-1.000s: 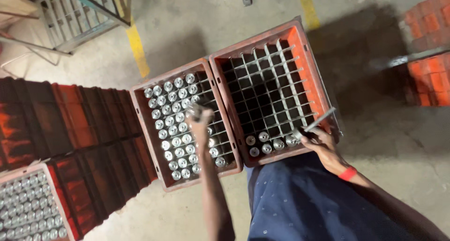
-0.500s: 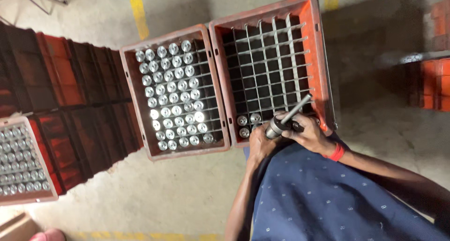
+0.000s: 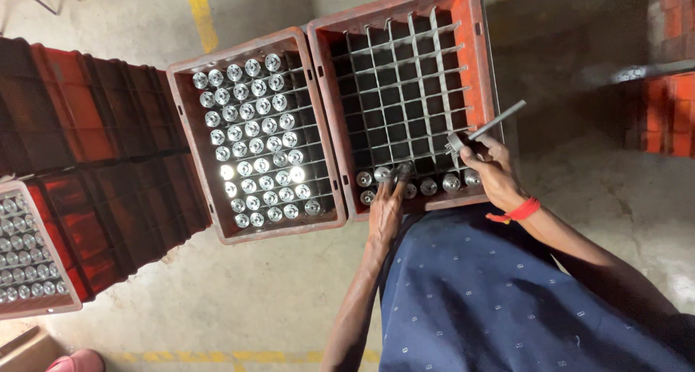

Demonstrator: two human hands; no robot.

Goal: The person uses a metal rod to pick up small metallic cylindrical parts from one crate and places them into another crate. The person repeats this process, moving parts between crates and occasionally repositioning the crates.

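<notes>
- A shiny metal cylinder (image 3: 400, 173) is pinched at its top by the fingertips of the left hand (image 3: 385, 211), just right of the frame's centre; the fingers are closed round it, apparently so that it goes upright into one cell of the grid.
- That cell belongs to the near row of the right-hand red crate (image 3: 472, 24), where a few other cylinders (image 3: 428, 187) are already stood side by side; the remaining cells, towards the top of the frame, are seen dark and unfilled.
- The right hand (image 3: 494, 171) is curled shut round a slim metal rod tool (image 3: 486, 128), held slanting up to the right over the crate's near right corner, clear of the cells.
- A red band (image 3: 515, 213) is worn on the right wrist.
- The left-hand red crate (image 3: 190, 137), touching the other along one wall, is packed with cylinders standing on end, one per cell, so that none touches its neighbour.
- More red crates (image 3: 87, 111) are stacked at the left of the frame, one at lower left also filled with cylinders.
</notes>
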